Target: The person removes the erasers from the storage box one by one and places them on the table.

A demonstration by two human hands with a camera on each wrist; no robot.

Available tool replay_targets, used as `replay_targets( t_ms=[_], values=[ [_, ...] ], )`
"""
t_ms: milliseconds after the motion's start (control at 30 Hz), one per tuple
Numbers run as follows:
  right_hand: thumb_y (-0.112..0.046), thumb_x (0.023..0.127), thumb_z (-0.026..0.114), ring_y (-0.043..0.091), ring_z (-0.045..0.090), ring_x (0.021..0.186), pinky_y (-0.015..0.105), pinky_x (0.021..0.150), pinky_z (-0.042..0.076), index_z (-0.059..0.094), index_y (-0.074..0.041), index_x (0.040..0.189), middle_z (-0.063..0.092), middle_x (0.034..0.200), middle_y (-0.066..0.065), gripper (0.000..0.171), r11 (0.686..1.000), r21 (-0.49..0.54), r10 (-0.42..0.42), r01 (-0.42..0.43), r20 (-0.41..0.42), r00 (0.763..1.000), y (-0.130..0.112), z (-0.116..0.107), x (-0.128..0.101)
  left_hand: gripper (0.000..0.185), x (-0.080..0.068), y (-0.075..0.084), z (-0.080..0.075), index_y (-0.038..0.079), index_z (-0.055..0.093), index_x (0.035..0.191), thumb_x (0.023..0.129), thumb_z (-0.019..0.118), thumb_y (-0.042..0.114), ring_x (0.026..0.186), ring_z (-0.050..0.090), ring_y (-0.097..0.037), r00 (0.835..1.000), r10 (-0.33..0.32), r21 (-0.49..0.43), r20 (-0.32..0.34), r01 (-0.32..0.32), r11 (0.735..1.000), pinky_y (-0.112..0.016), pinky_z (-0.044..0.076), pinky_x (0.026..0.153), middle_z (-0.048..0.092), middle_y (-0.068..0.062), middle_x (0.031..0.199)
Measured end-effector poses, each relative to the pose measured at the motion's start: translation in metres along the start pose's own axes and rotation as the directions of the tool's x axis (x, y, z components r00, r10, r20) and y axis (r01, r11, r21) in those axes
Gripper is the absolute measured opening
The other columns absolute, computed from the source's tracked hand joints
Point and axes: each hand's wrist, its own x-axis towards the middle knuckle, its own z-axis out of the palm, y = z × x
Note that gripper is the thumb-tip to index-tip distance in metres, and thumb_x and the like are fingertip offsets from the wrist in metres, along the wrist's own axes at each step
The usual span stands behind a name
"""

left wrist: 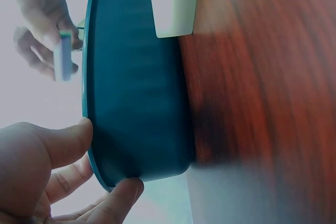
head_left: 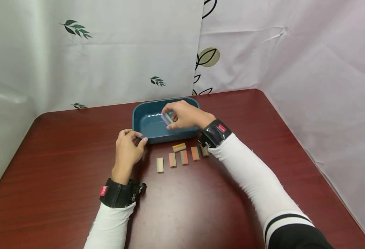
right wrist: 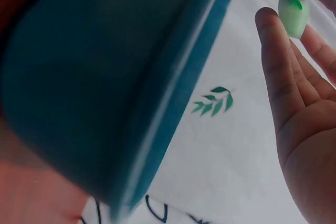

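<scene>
A dark teal tray (head_left: pixel 162 139) with raised sides stands at the back of the table. My left hand (head_left: pixel 126 150) holds its near left corner, thumb at the rim and fingers round the outside, as the left wrist view shows. Above the tray, my right hand (head_left: pixel 186 114) pinches a purple-and-green eraser (head_left: pixel 166 118) between thumb and fingers. A grape print shows on this eraser (right wrist: pixel 293 17) in the right wrist view. The fingers point left and down over the tray's right half. In the head view, this hand hides part of the tray's interior.
In front of the tray lie a cream block (head_left: pixel 160 165), a yellow-brown one (head_left: pixel 179 147) and three orange-and-green ones (head_left: pixel 184 157). Another pale block (head_left: pixel 204 151) is partly behind my right wrist. A white curtain (head_left: pixel 123 58) hangs along the table's back edge.
</scene>
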Motion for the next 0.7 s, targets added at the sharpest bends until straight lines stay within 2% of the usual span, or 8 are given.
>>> replay_targets(
  t_ms=[200,467,700],
  values=[
    [-0.02,0.084,0.078,0.014,0.064,0.094,0.025,0.082,0.052,0.057,-0.005,0.128,0.06,0.119,0.008,0.051,0.998,0.054,-0.004,0.008,-0.079,0.997,0.007,0.008,-0.03,0.024,0.002,-0.002,0.001,-0.001,0.066,0.107,0.093,0.067,0.02,0.115,0.052,-0.037,1.0,0.003,0.006,-0.003,-0.003,1.0,-0.05,0.043,0.097,0.044,-0.022,0.131],
    [-0.018,0.082,0.08,0.015,0.064,0.092,0.029,0.081,0.053,0.06,-0.006,0.127,0.061,0.119,0.008,0.05,0.998,0.055,-0.001,0.01,-0.146,0.989,0.012,0.02,-0.054,0.024,0.002,-0.003,-0.001,0.0,0.065,0.108,0.094,0.066,0.02,0.117,0.049,-0.038,1.0,0.011,0.001,0.008,-0.011,1.0,-0.051,0.041,0.097,0.043,-0.022,0.133],
    [-0.011,0.081,0.079,0.017,0.065,0.091,0.031,0.076,0.056,0.061,-0.006,0.126,0.06,0.119,0.01,0.049,0.997,0.083,0.012,-0.001,-0.133,0.991,0.016,0.023,-0.068,0.025,0.002,-0.003,-0.002,0.0,0.065,0.108,0.094,0.066,0.02,0.117,0.048,-0.038,1.0,0.0,0.0,0.018,0.0,1.0,-0.051,0.041,0.097,0.042,-0.021,0.134]
  ],
)
